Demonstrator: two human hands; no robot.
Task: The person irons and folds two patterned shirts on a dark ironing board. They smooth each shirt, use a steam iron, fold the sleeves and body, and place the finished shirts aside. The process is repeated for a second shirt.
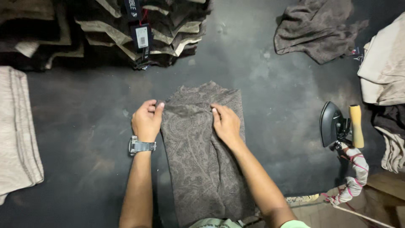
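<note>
Both hands' fingers (159, 106) on brown patterned cloth (202, 160).

Garment-pressing workshop: iron (333, 124), tagged folded stacks (143, 31).

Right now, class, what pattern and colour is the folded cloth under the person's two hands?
The folded cloth is dark grey-brown with a paisley pattern, seen best in the head view.

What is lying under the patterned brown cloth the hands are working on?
The patterned brown cloth lies flat on a dark work surface, visible all around it. Anything directly beneath the cloth is covered.
</note>
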